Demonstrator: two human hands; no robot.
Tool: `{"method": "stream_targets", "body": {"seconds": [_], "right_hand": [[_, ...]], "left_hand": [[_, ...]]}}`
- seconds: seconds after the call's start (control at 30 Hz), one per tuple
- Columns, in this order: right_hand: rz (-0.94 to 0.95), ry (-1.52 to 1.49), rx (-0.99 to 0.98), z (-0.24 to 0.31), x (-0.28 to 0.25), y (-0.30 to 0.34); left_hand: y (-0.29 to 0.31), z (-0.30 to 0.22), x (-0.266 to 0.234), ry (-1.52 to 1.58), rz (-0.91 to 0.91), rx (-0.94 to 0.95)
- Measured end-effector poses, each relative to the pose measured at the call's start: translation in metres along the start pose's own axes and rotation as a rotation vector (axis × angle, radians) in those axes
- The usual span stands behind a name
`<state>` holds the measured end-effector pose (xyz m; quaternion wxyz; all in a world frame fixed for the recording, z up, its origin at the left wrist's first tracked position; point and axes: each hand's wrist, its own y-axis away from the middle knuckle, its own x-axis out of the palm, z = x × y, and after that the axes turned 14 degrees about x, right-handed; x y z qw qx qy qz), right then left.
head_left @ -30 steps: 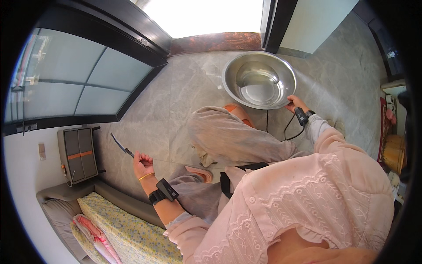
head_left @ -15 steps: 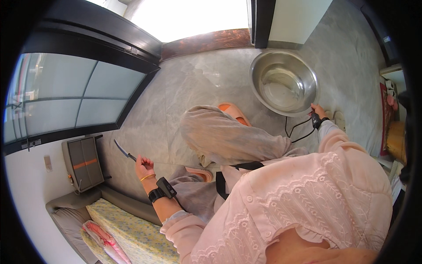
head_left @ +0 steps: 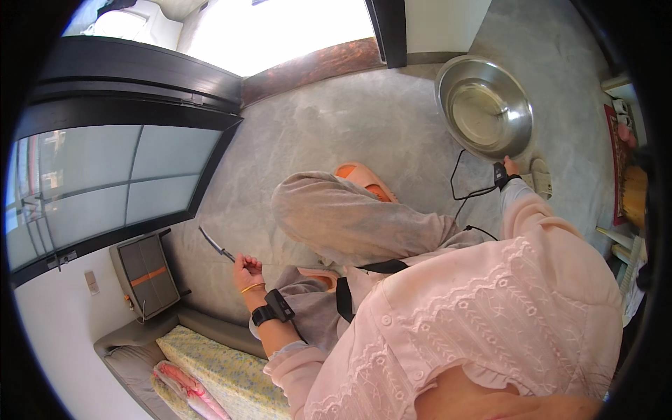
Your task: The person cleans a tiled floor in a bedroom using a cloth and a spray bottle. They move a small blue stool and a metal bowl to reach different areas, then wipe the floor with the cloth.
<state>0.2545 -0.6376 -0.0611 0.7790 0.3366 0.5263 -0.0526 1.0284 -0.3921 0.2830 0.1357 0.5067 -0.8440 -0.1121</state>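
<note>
My left hand point(head_left: 248, 273) is closed around the dark handle of a slim knife point(head_left: 212, 241), its narrow blade pointing up and to the left over the floor. At the far right, my right hand point(head_left: 512, 168) grips the near rim of a wide, round stainless-steel basin point(head_left: 448, 91). The basin stands on the grey floor; its bottom is shiny, and I cannot tell whether there is water in it. The fingers on the rim are partly hidden. Each wrist carries a black strapped device, and a black cable point(head_left: 453, 183) hangs near the right one.
Orange slippers point(head_left: 365, 179) are on my feet. Pale shoes point(head_left: 540, 178) lie beside my right hand. A dark-framed glass door point(head_left: 112, 168) stands at left, above a grey box-shaped seat point(head_left: 148, 274) and a cushioned bench point(head_left: 210, 353). A doorway sill point(head_left: 315, 68) lies ahead.
The basin has shifted right across the floor with my right hand on its rim. My left hand still holds the knife. The whole view has turned slightly.
</note>
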Motion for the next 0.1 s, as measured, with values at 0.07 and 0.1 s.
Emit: {"method": "stream_targets", "body": {"seconds": [0.07,0.1], "right_hand": [[0.058,0.147,0.001,0.008,0.002,-0.0084],[0.08,0.191,-0.007,0.012,0.0033,-0.0123]], "left_hand": [[0.0039,0.0011,0.0028,0.023,0.075,-0.023],[0.0053,0.0008,0.0036,0.045,0.134,-0.034]]}}
